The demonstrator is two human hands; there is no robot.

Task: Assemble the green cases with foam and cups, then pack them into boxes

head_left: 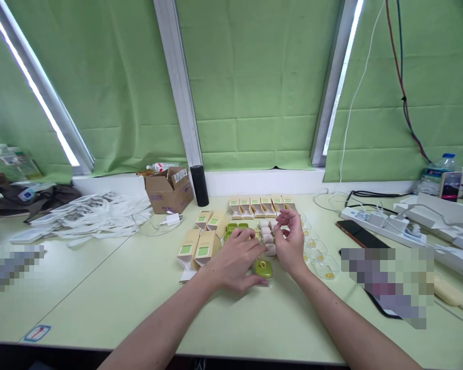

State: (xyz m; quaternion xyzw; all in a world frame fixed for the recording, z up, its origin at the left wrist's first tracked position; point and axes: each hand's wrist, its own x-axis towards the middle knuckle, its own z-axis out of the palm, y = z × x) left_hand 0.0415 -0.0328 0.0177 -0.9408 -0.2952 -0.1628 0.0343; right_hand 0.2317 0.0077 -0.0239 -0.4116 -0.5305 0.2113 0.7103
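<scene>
Near the middle of the table my left hand (pixel 239 261) reaches over a small clear box with a green lid (pixel 263 268). Its thumb lies at the box's front edge and its fingers at the back, closed around it. My right hand (pixel 290 240) is raised just right of a row of small pale rounded pieces (pixel 267 237). Its fingers are curled toward the thumb; whether something small sits between them is hidden. More green lidded pieces (pixel 237 226) show behind my left hand. Clear plastic covers with yellow spots (pixel 326 267) lie right of my right wrist.
Cream cartons with green labels stand at left (pixel 203 251) and in a back row (pixel 256 207). Behind them are a cardboard box (pixel 168 190) and a black cylinder (pixel 199 186). White cables (pixel 100 213) pile up left. A phone (pixel 360 234) and power strip (pixel 386 226) lie right.
</scene>
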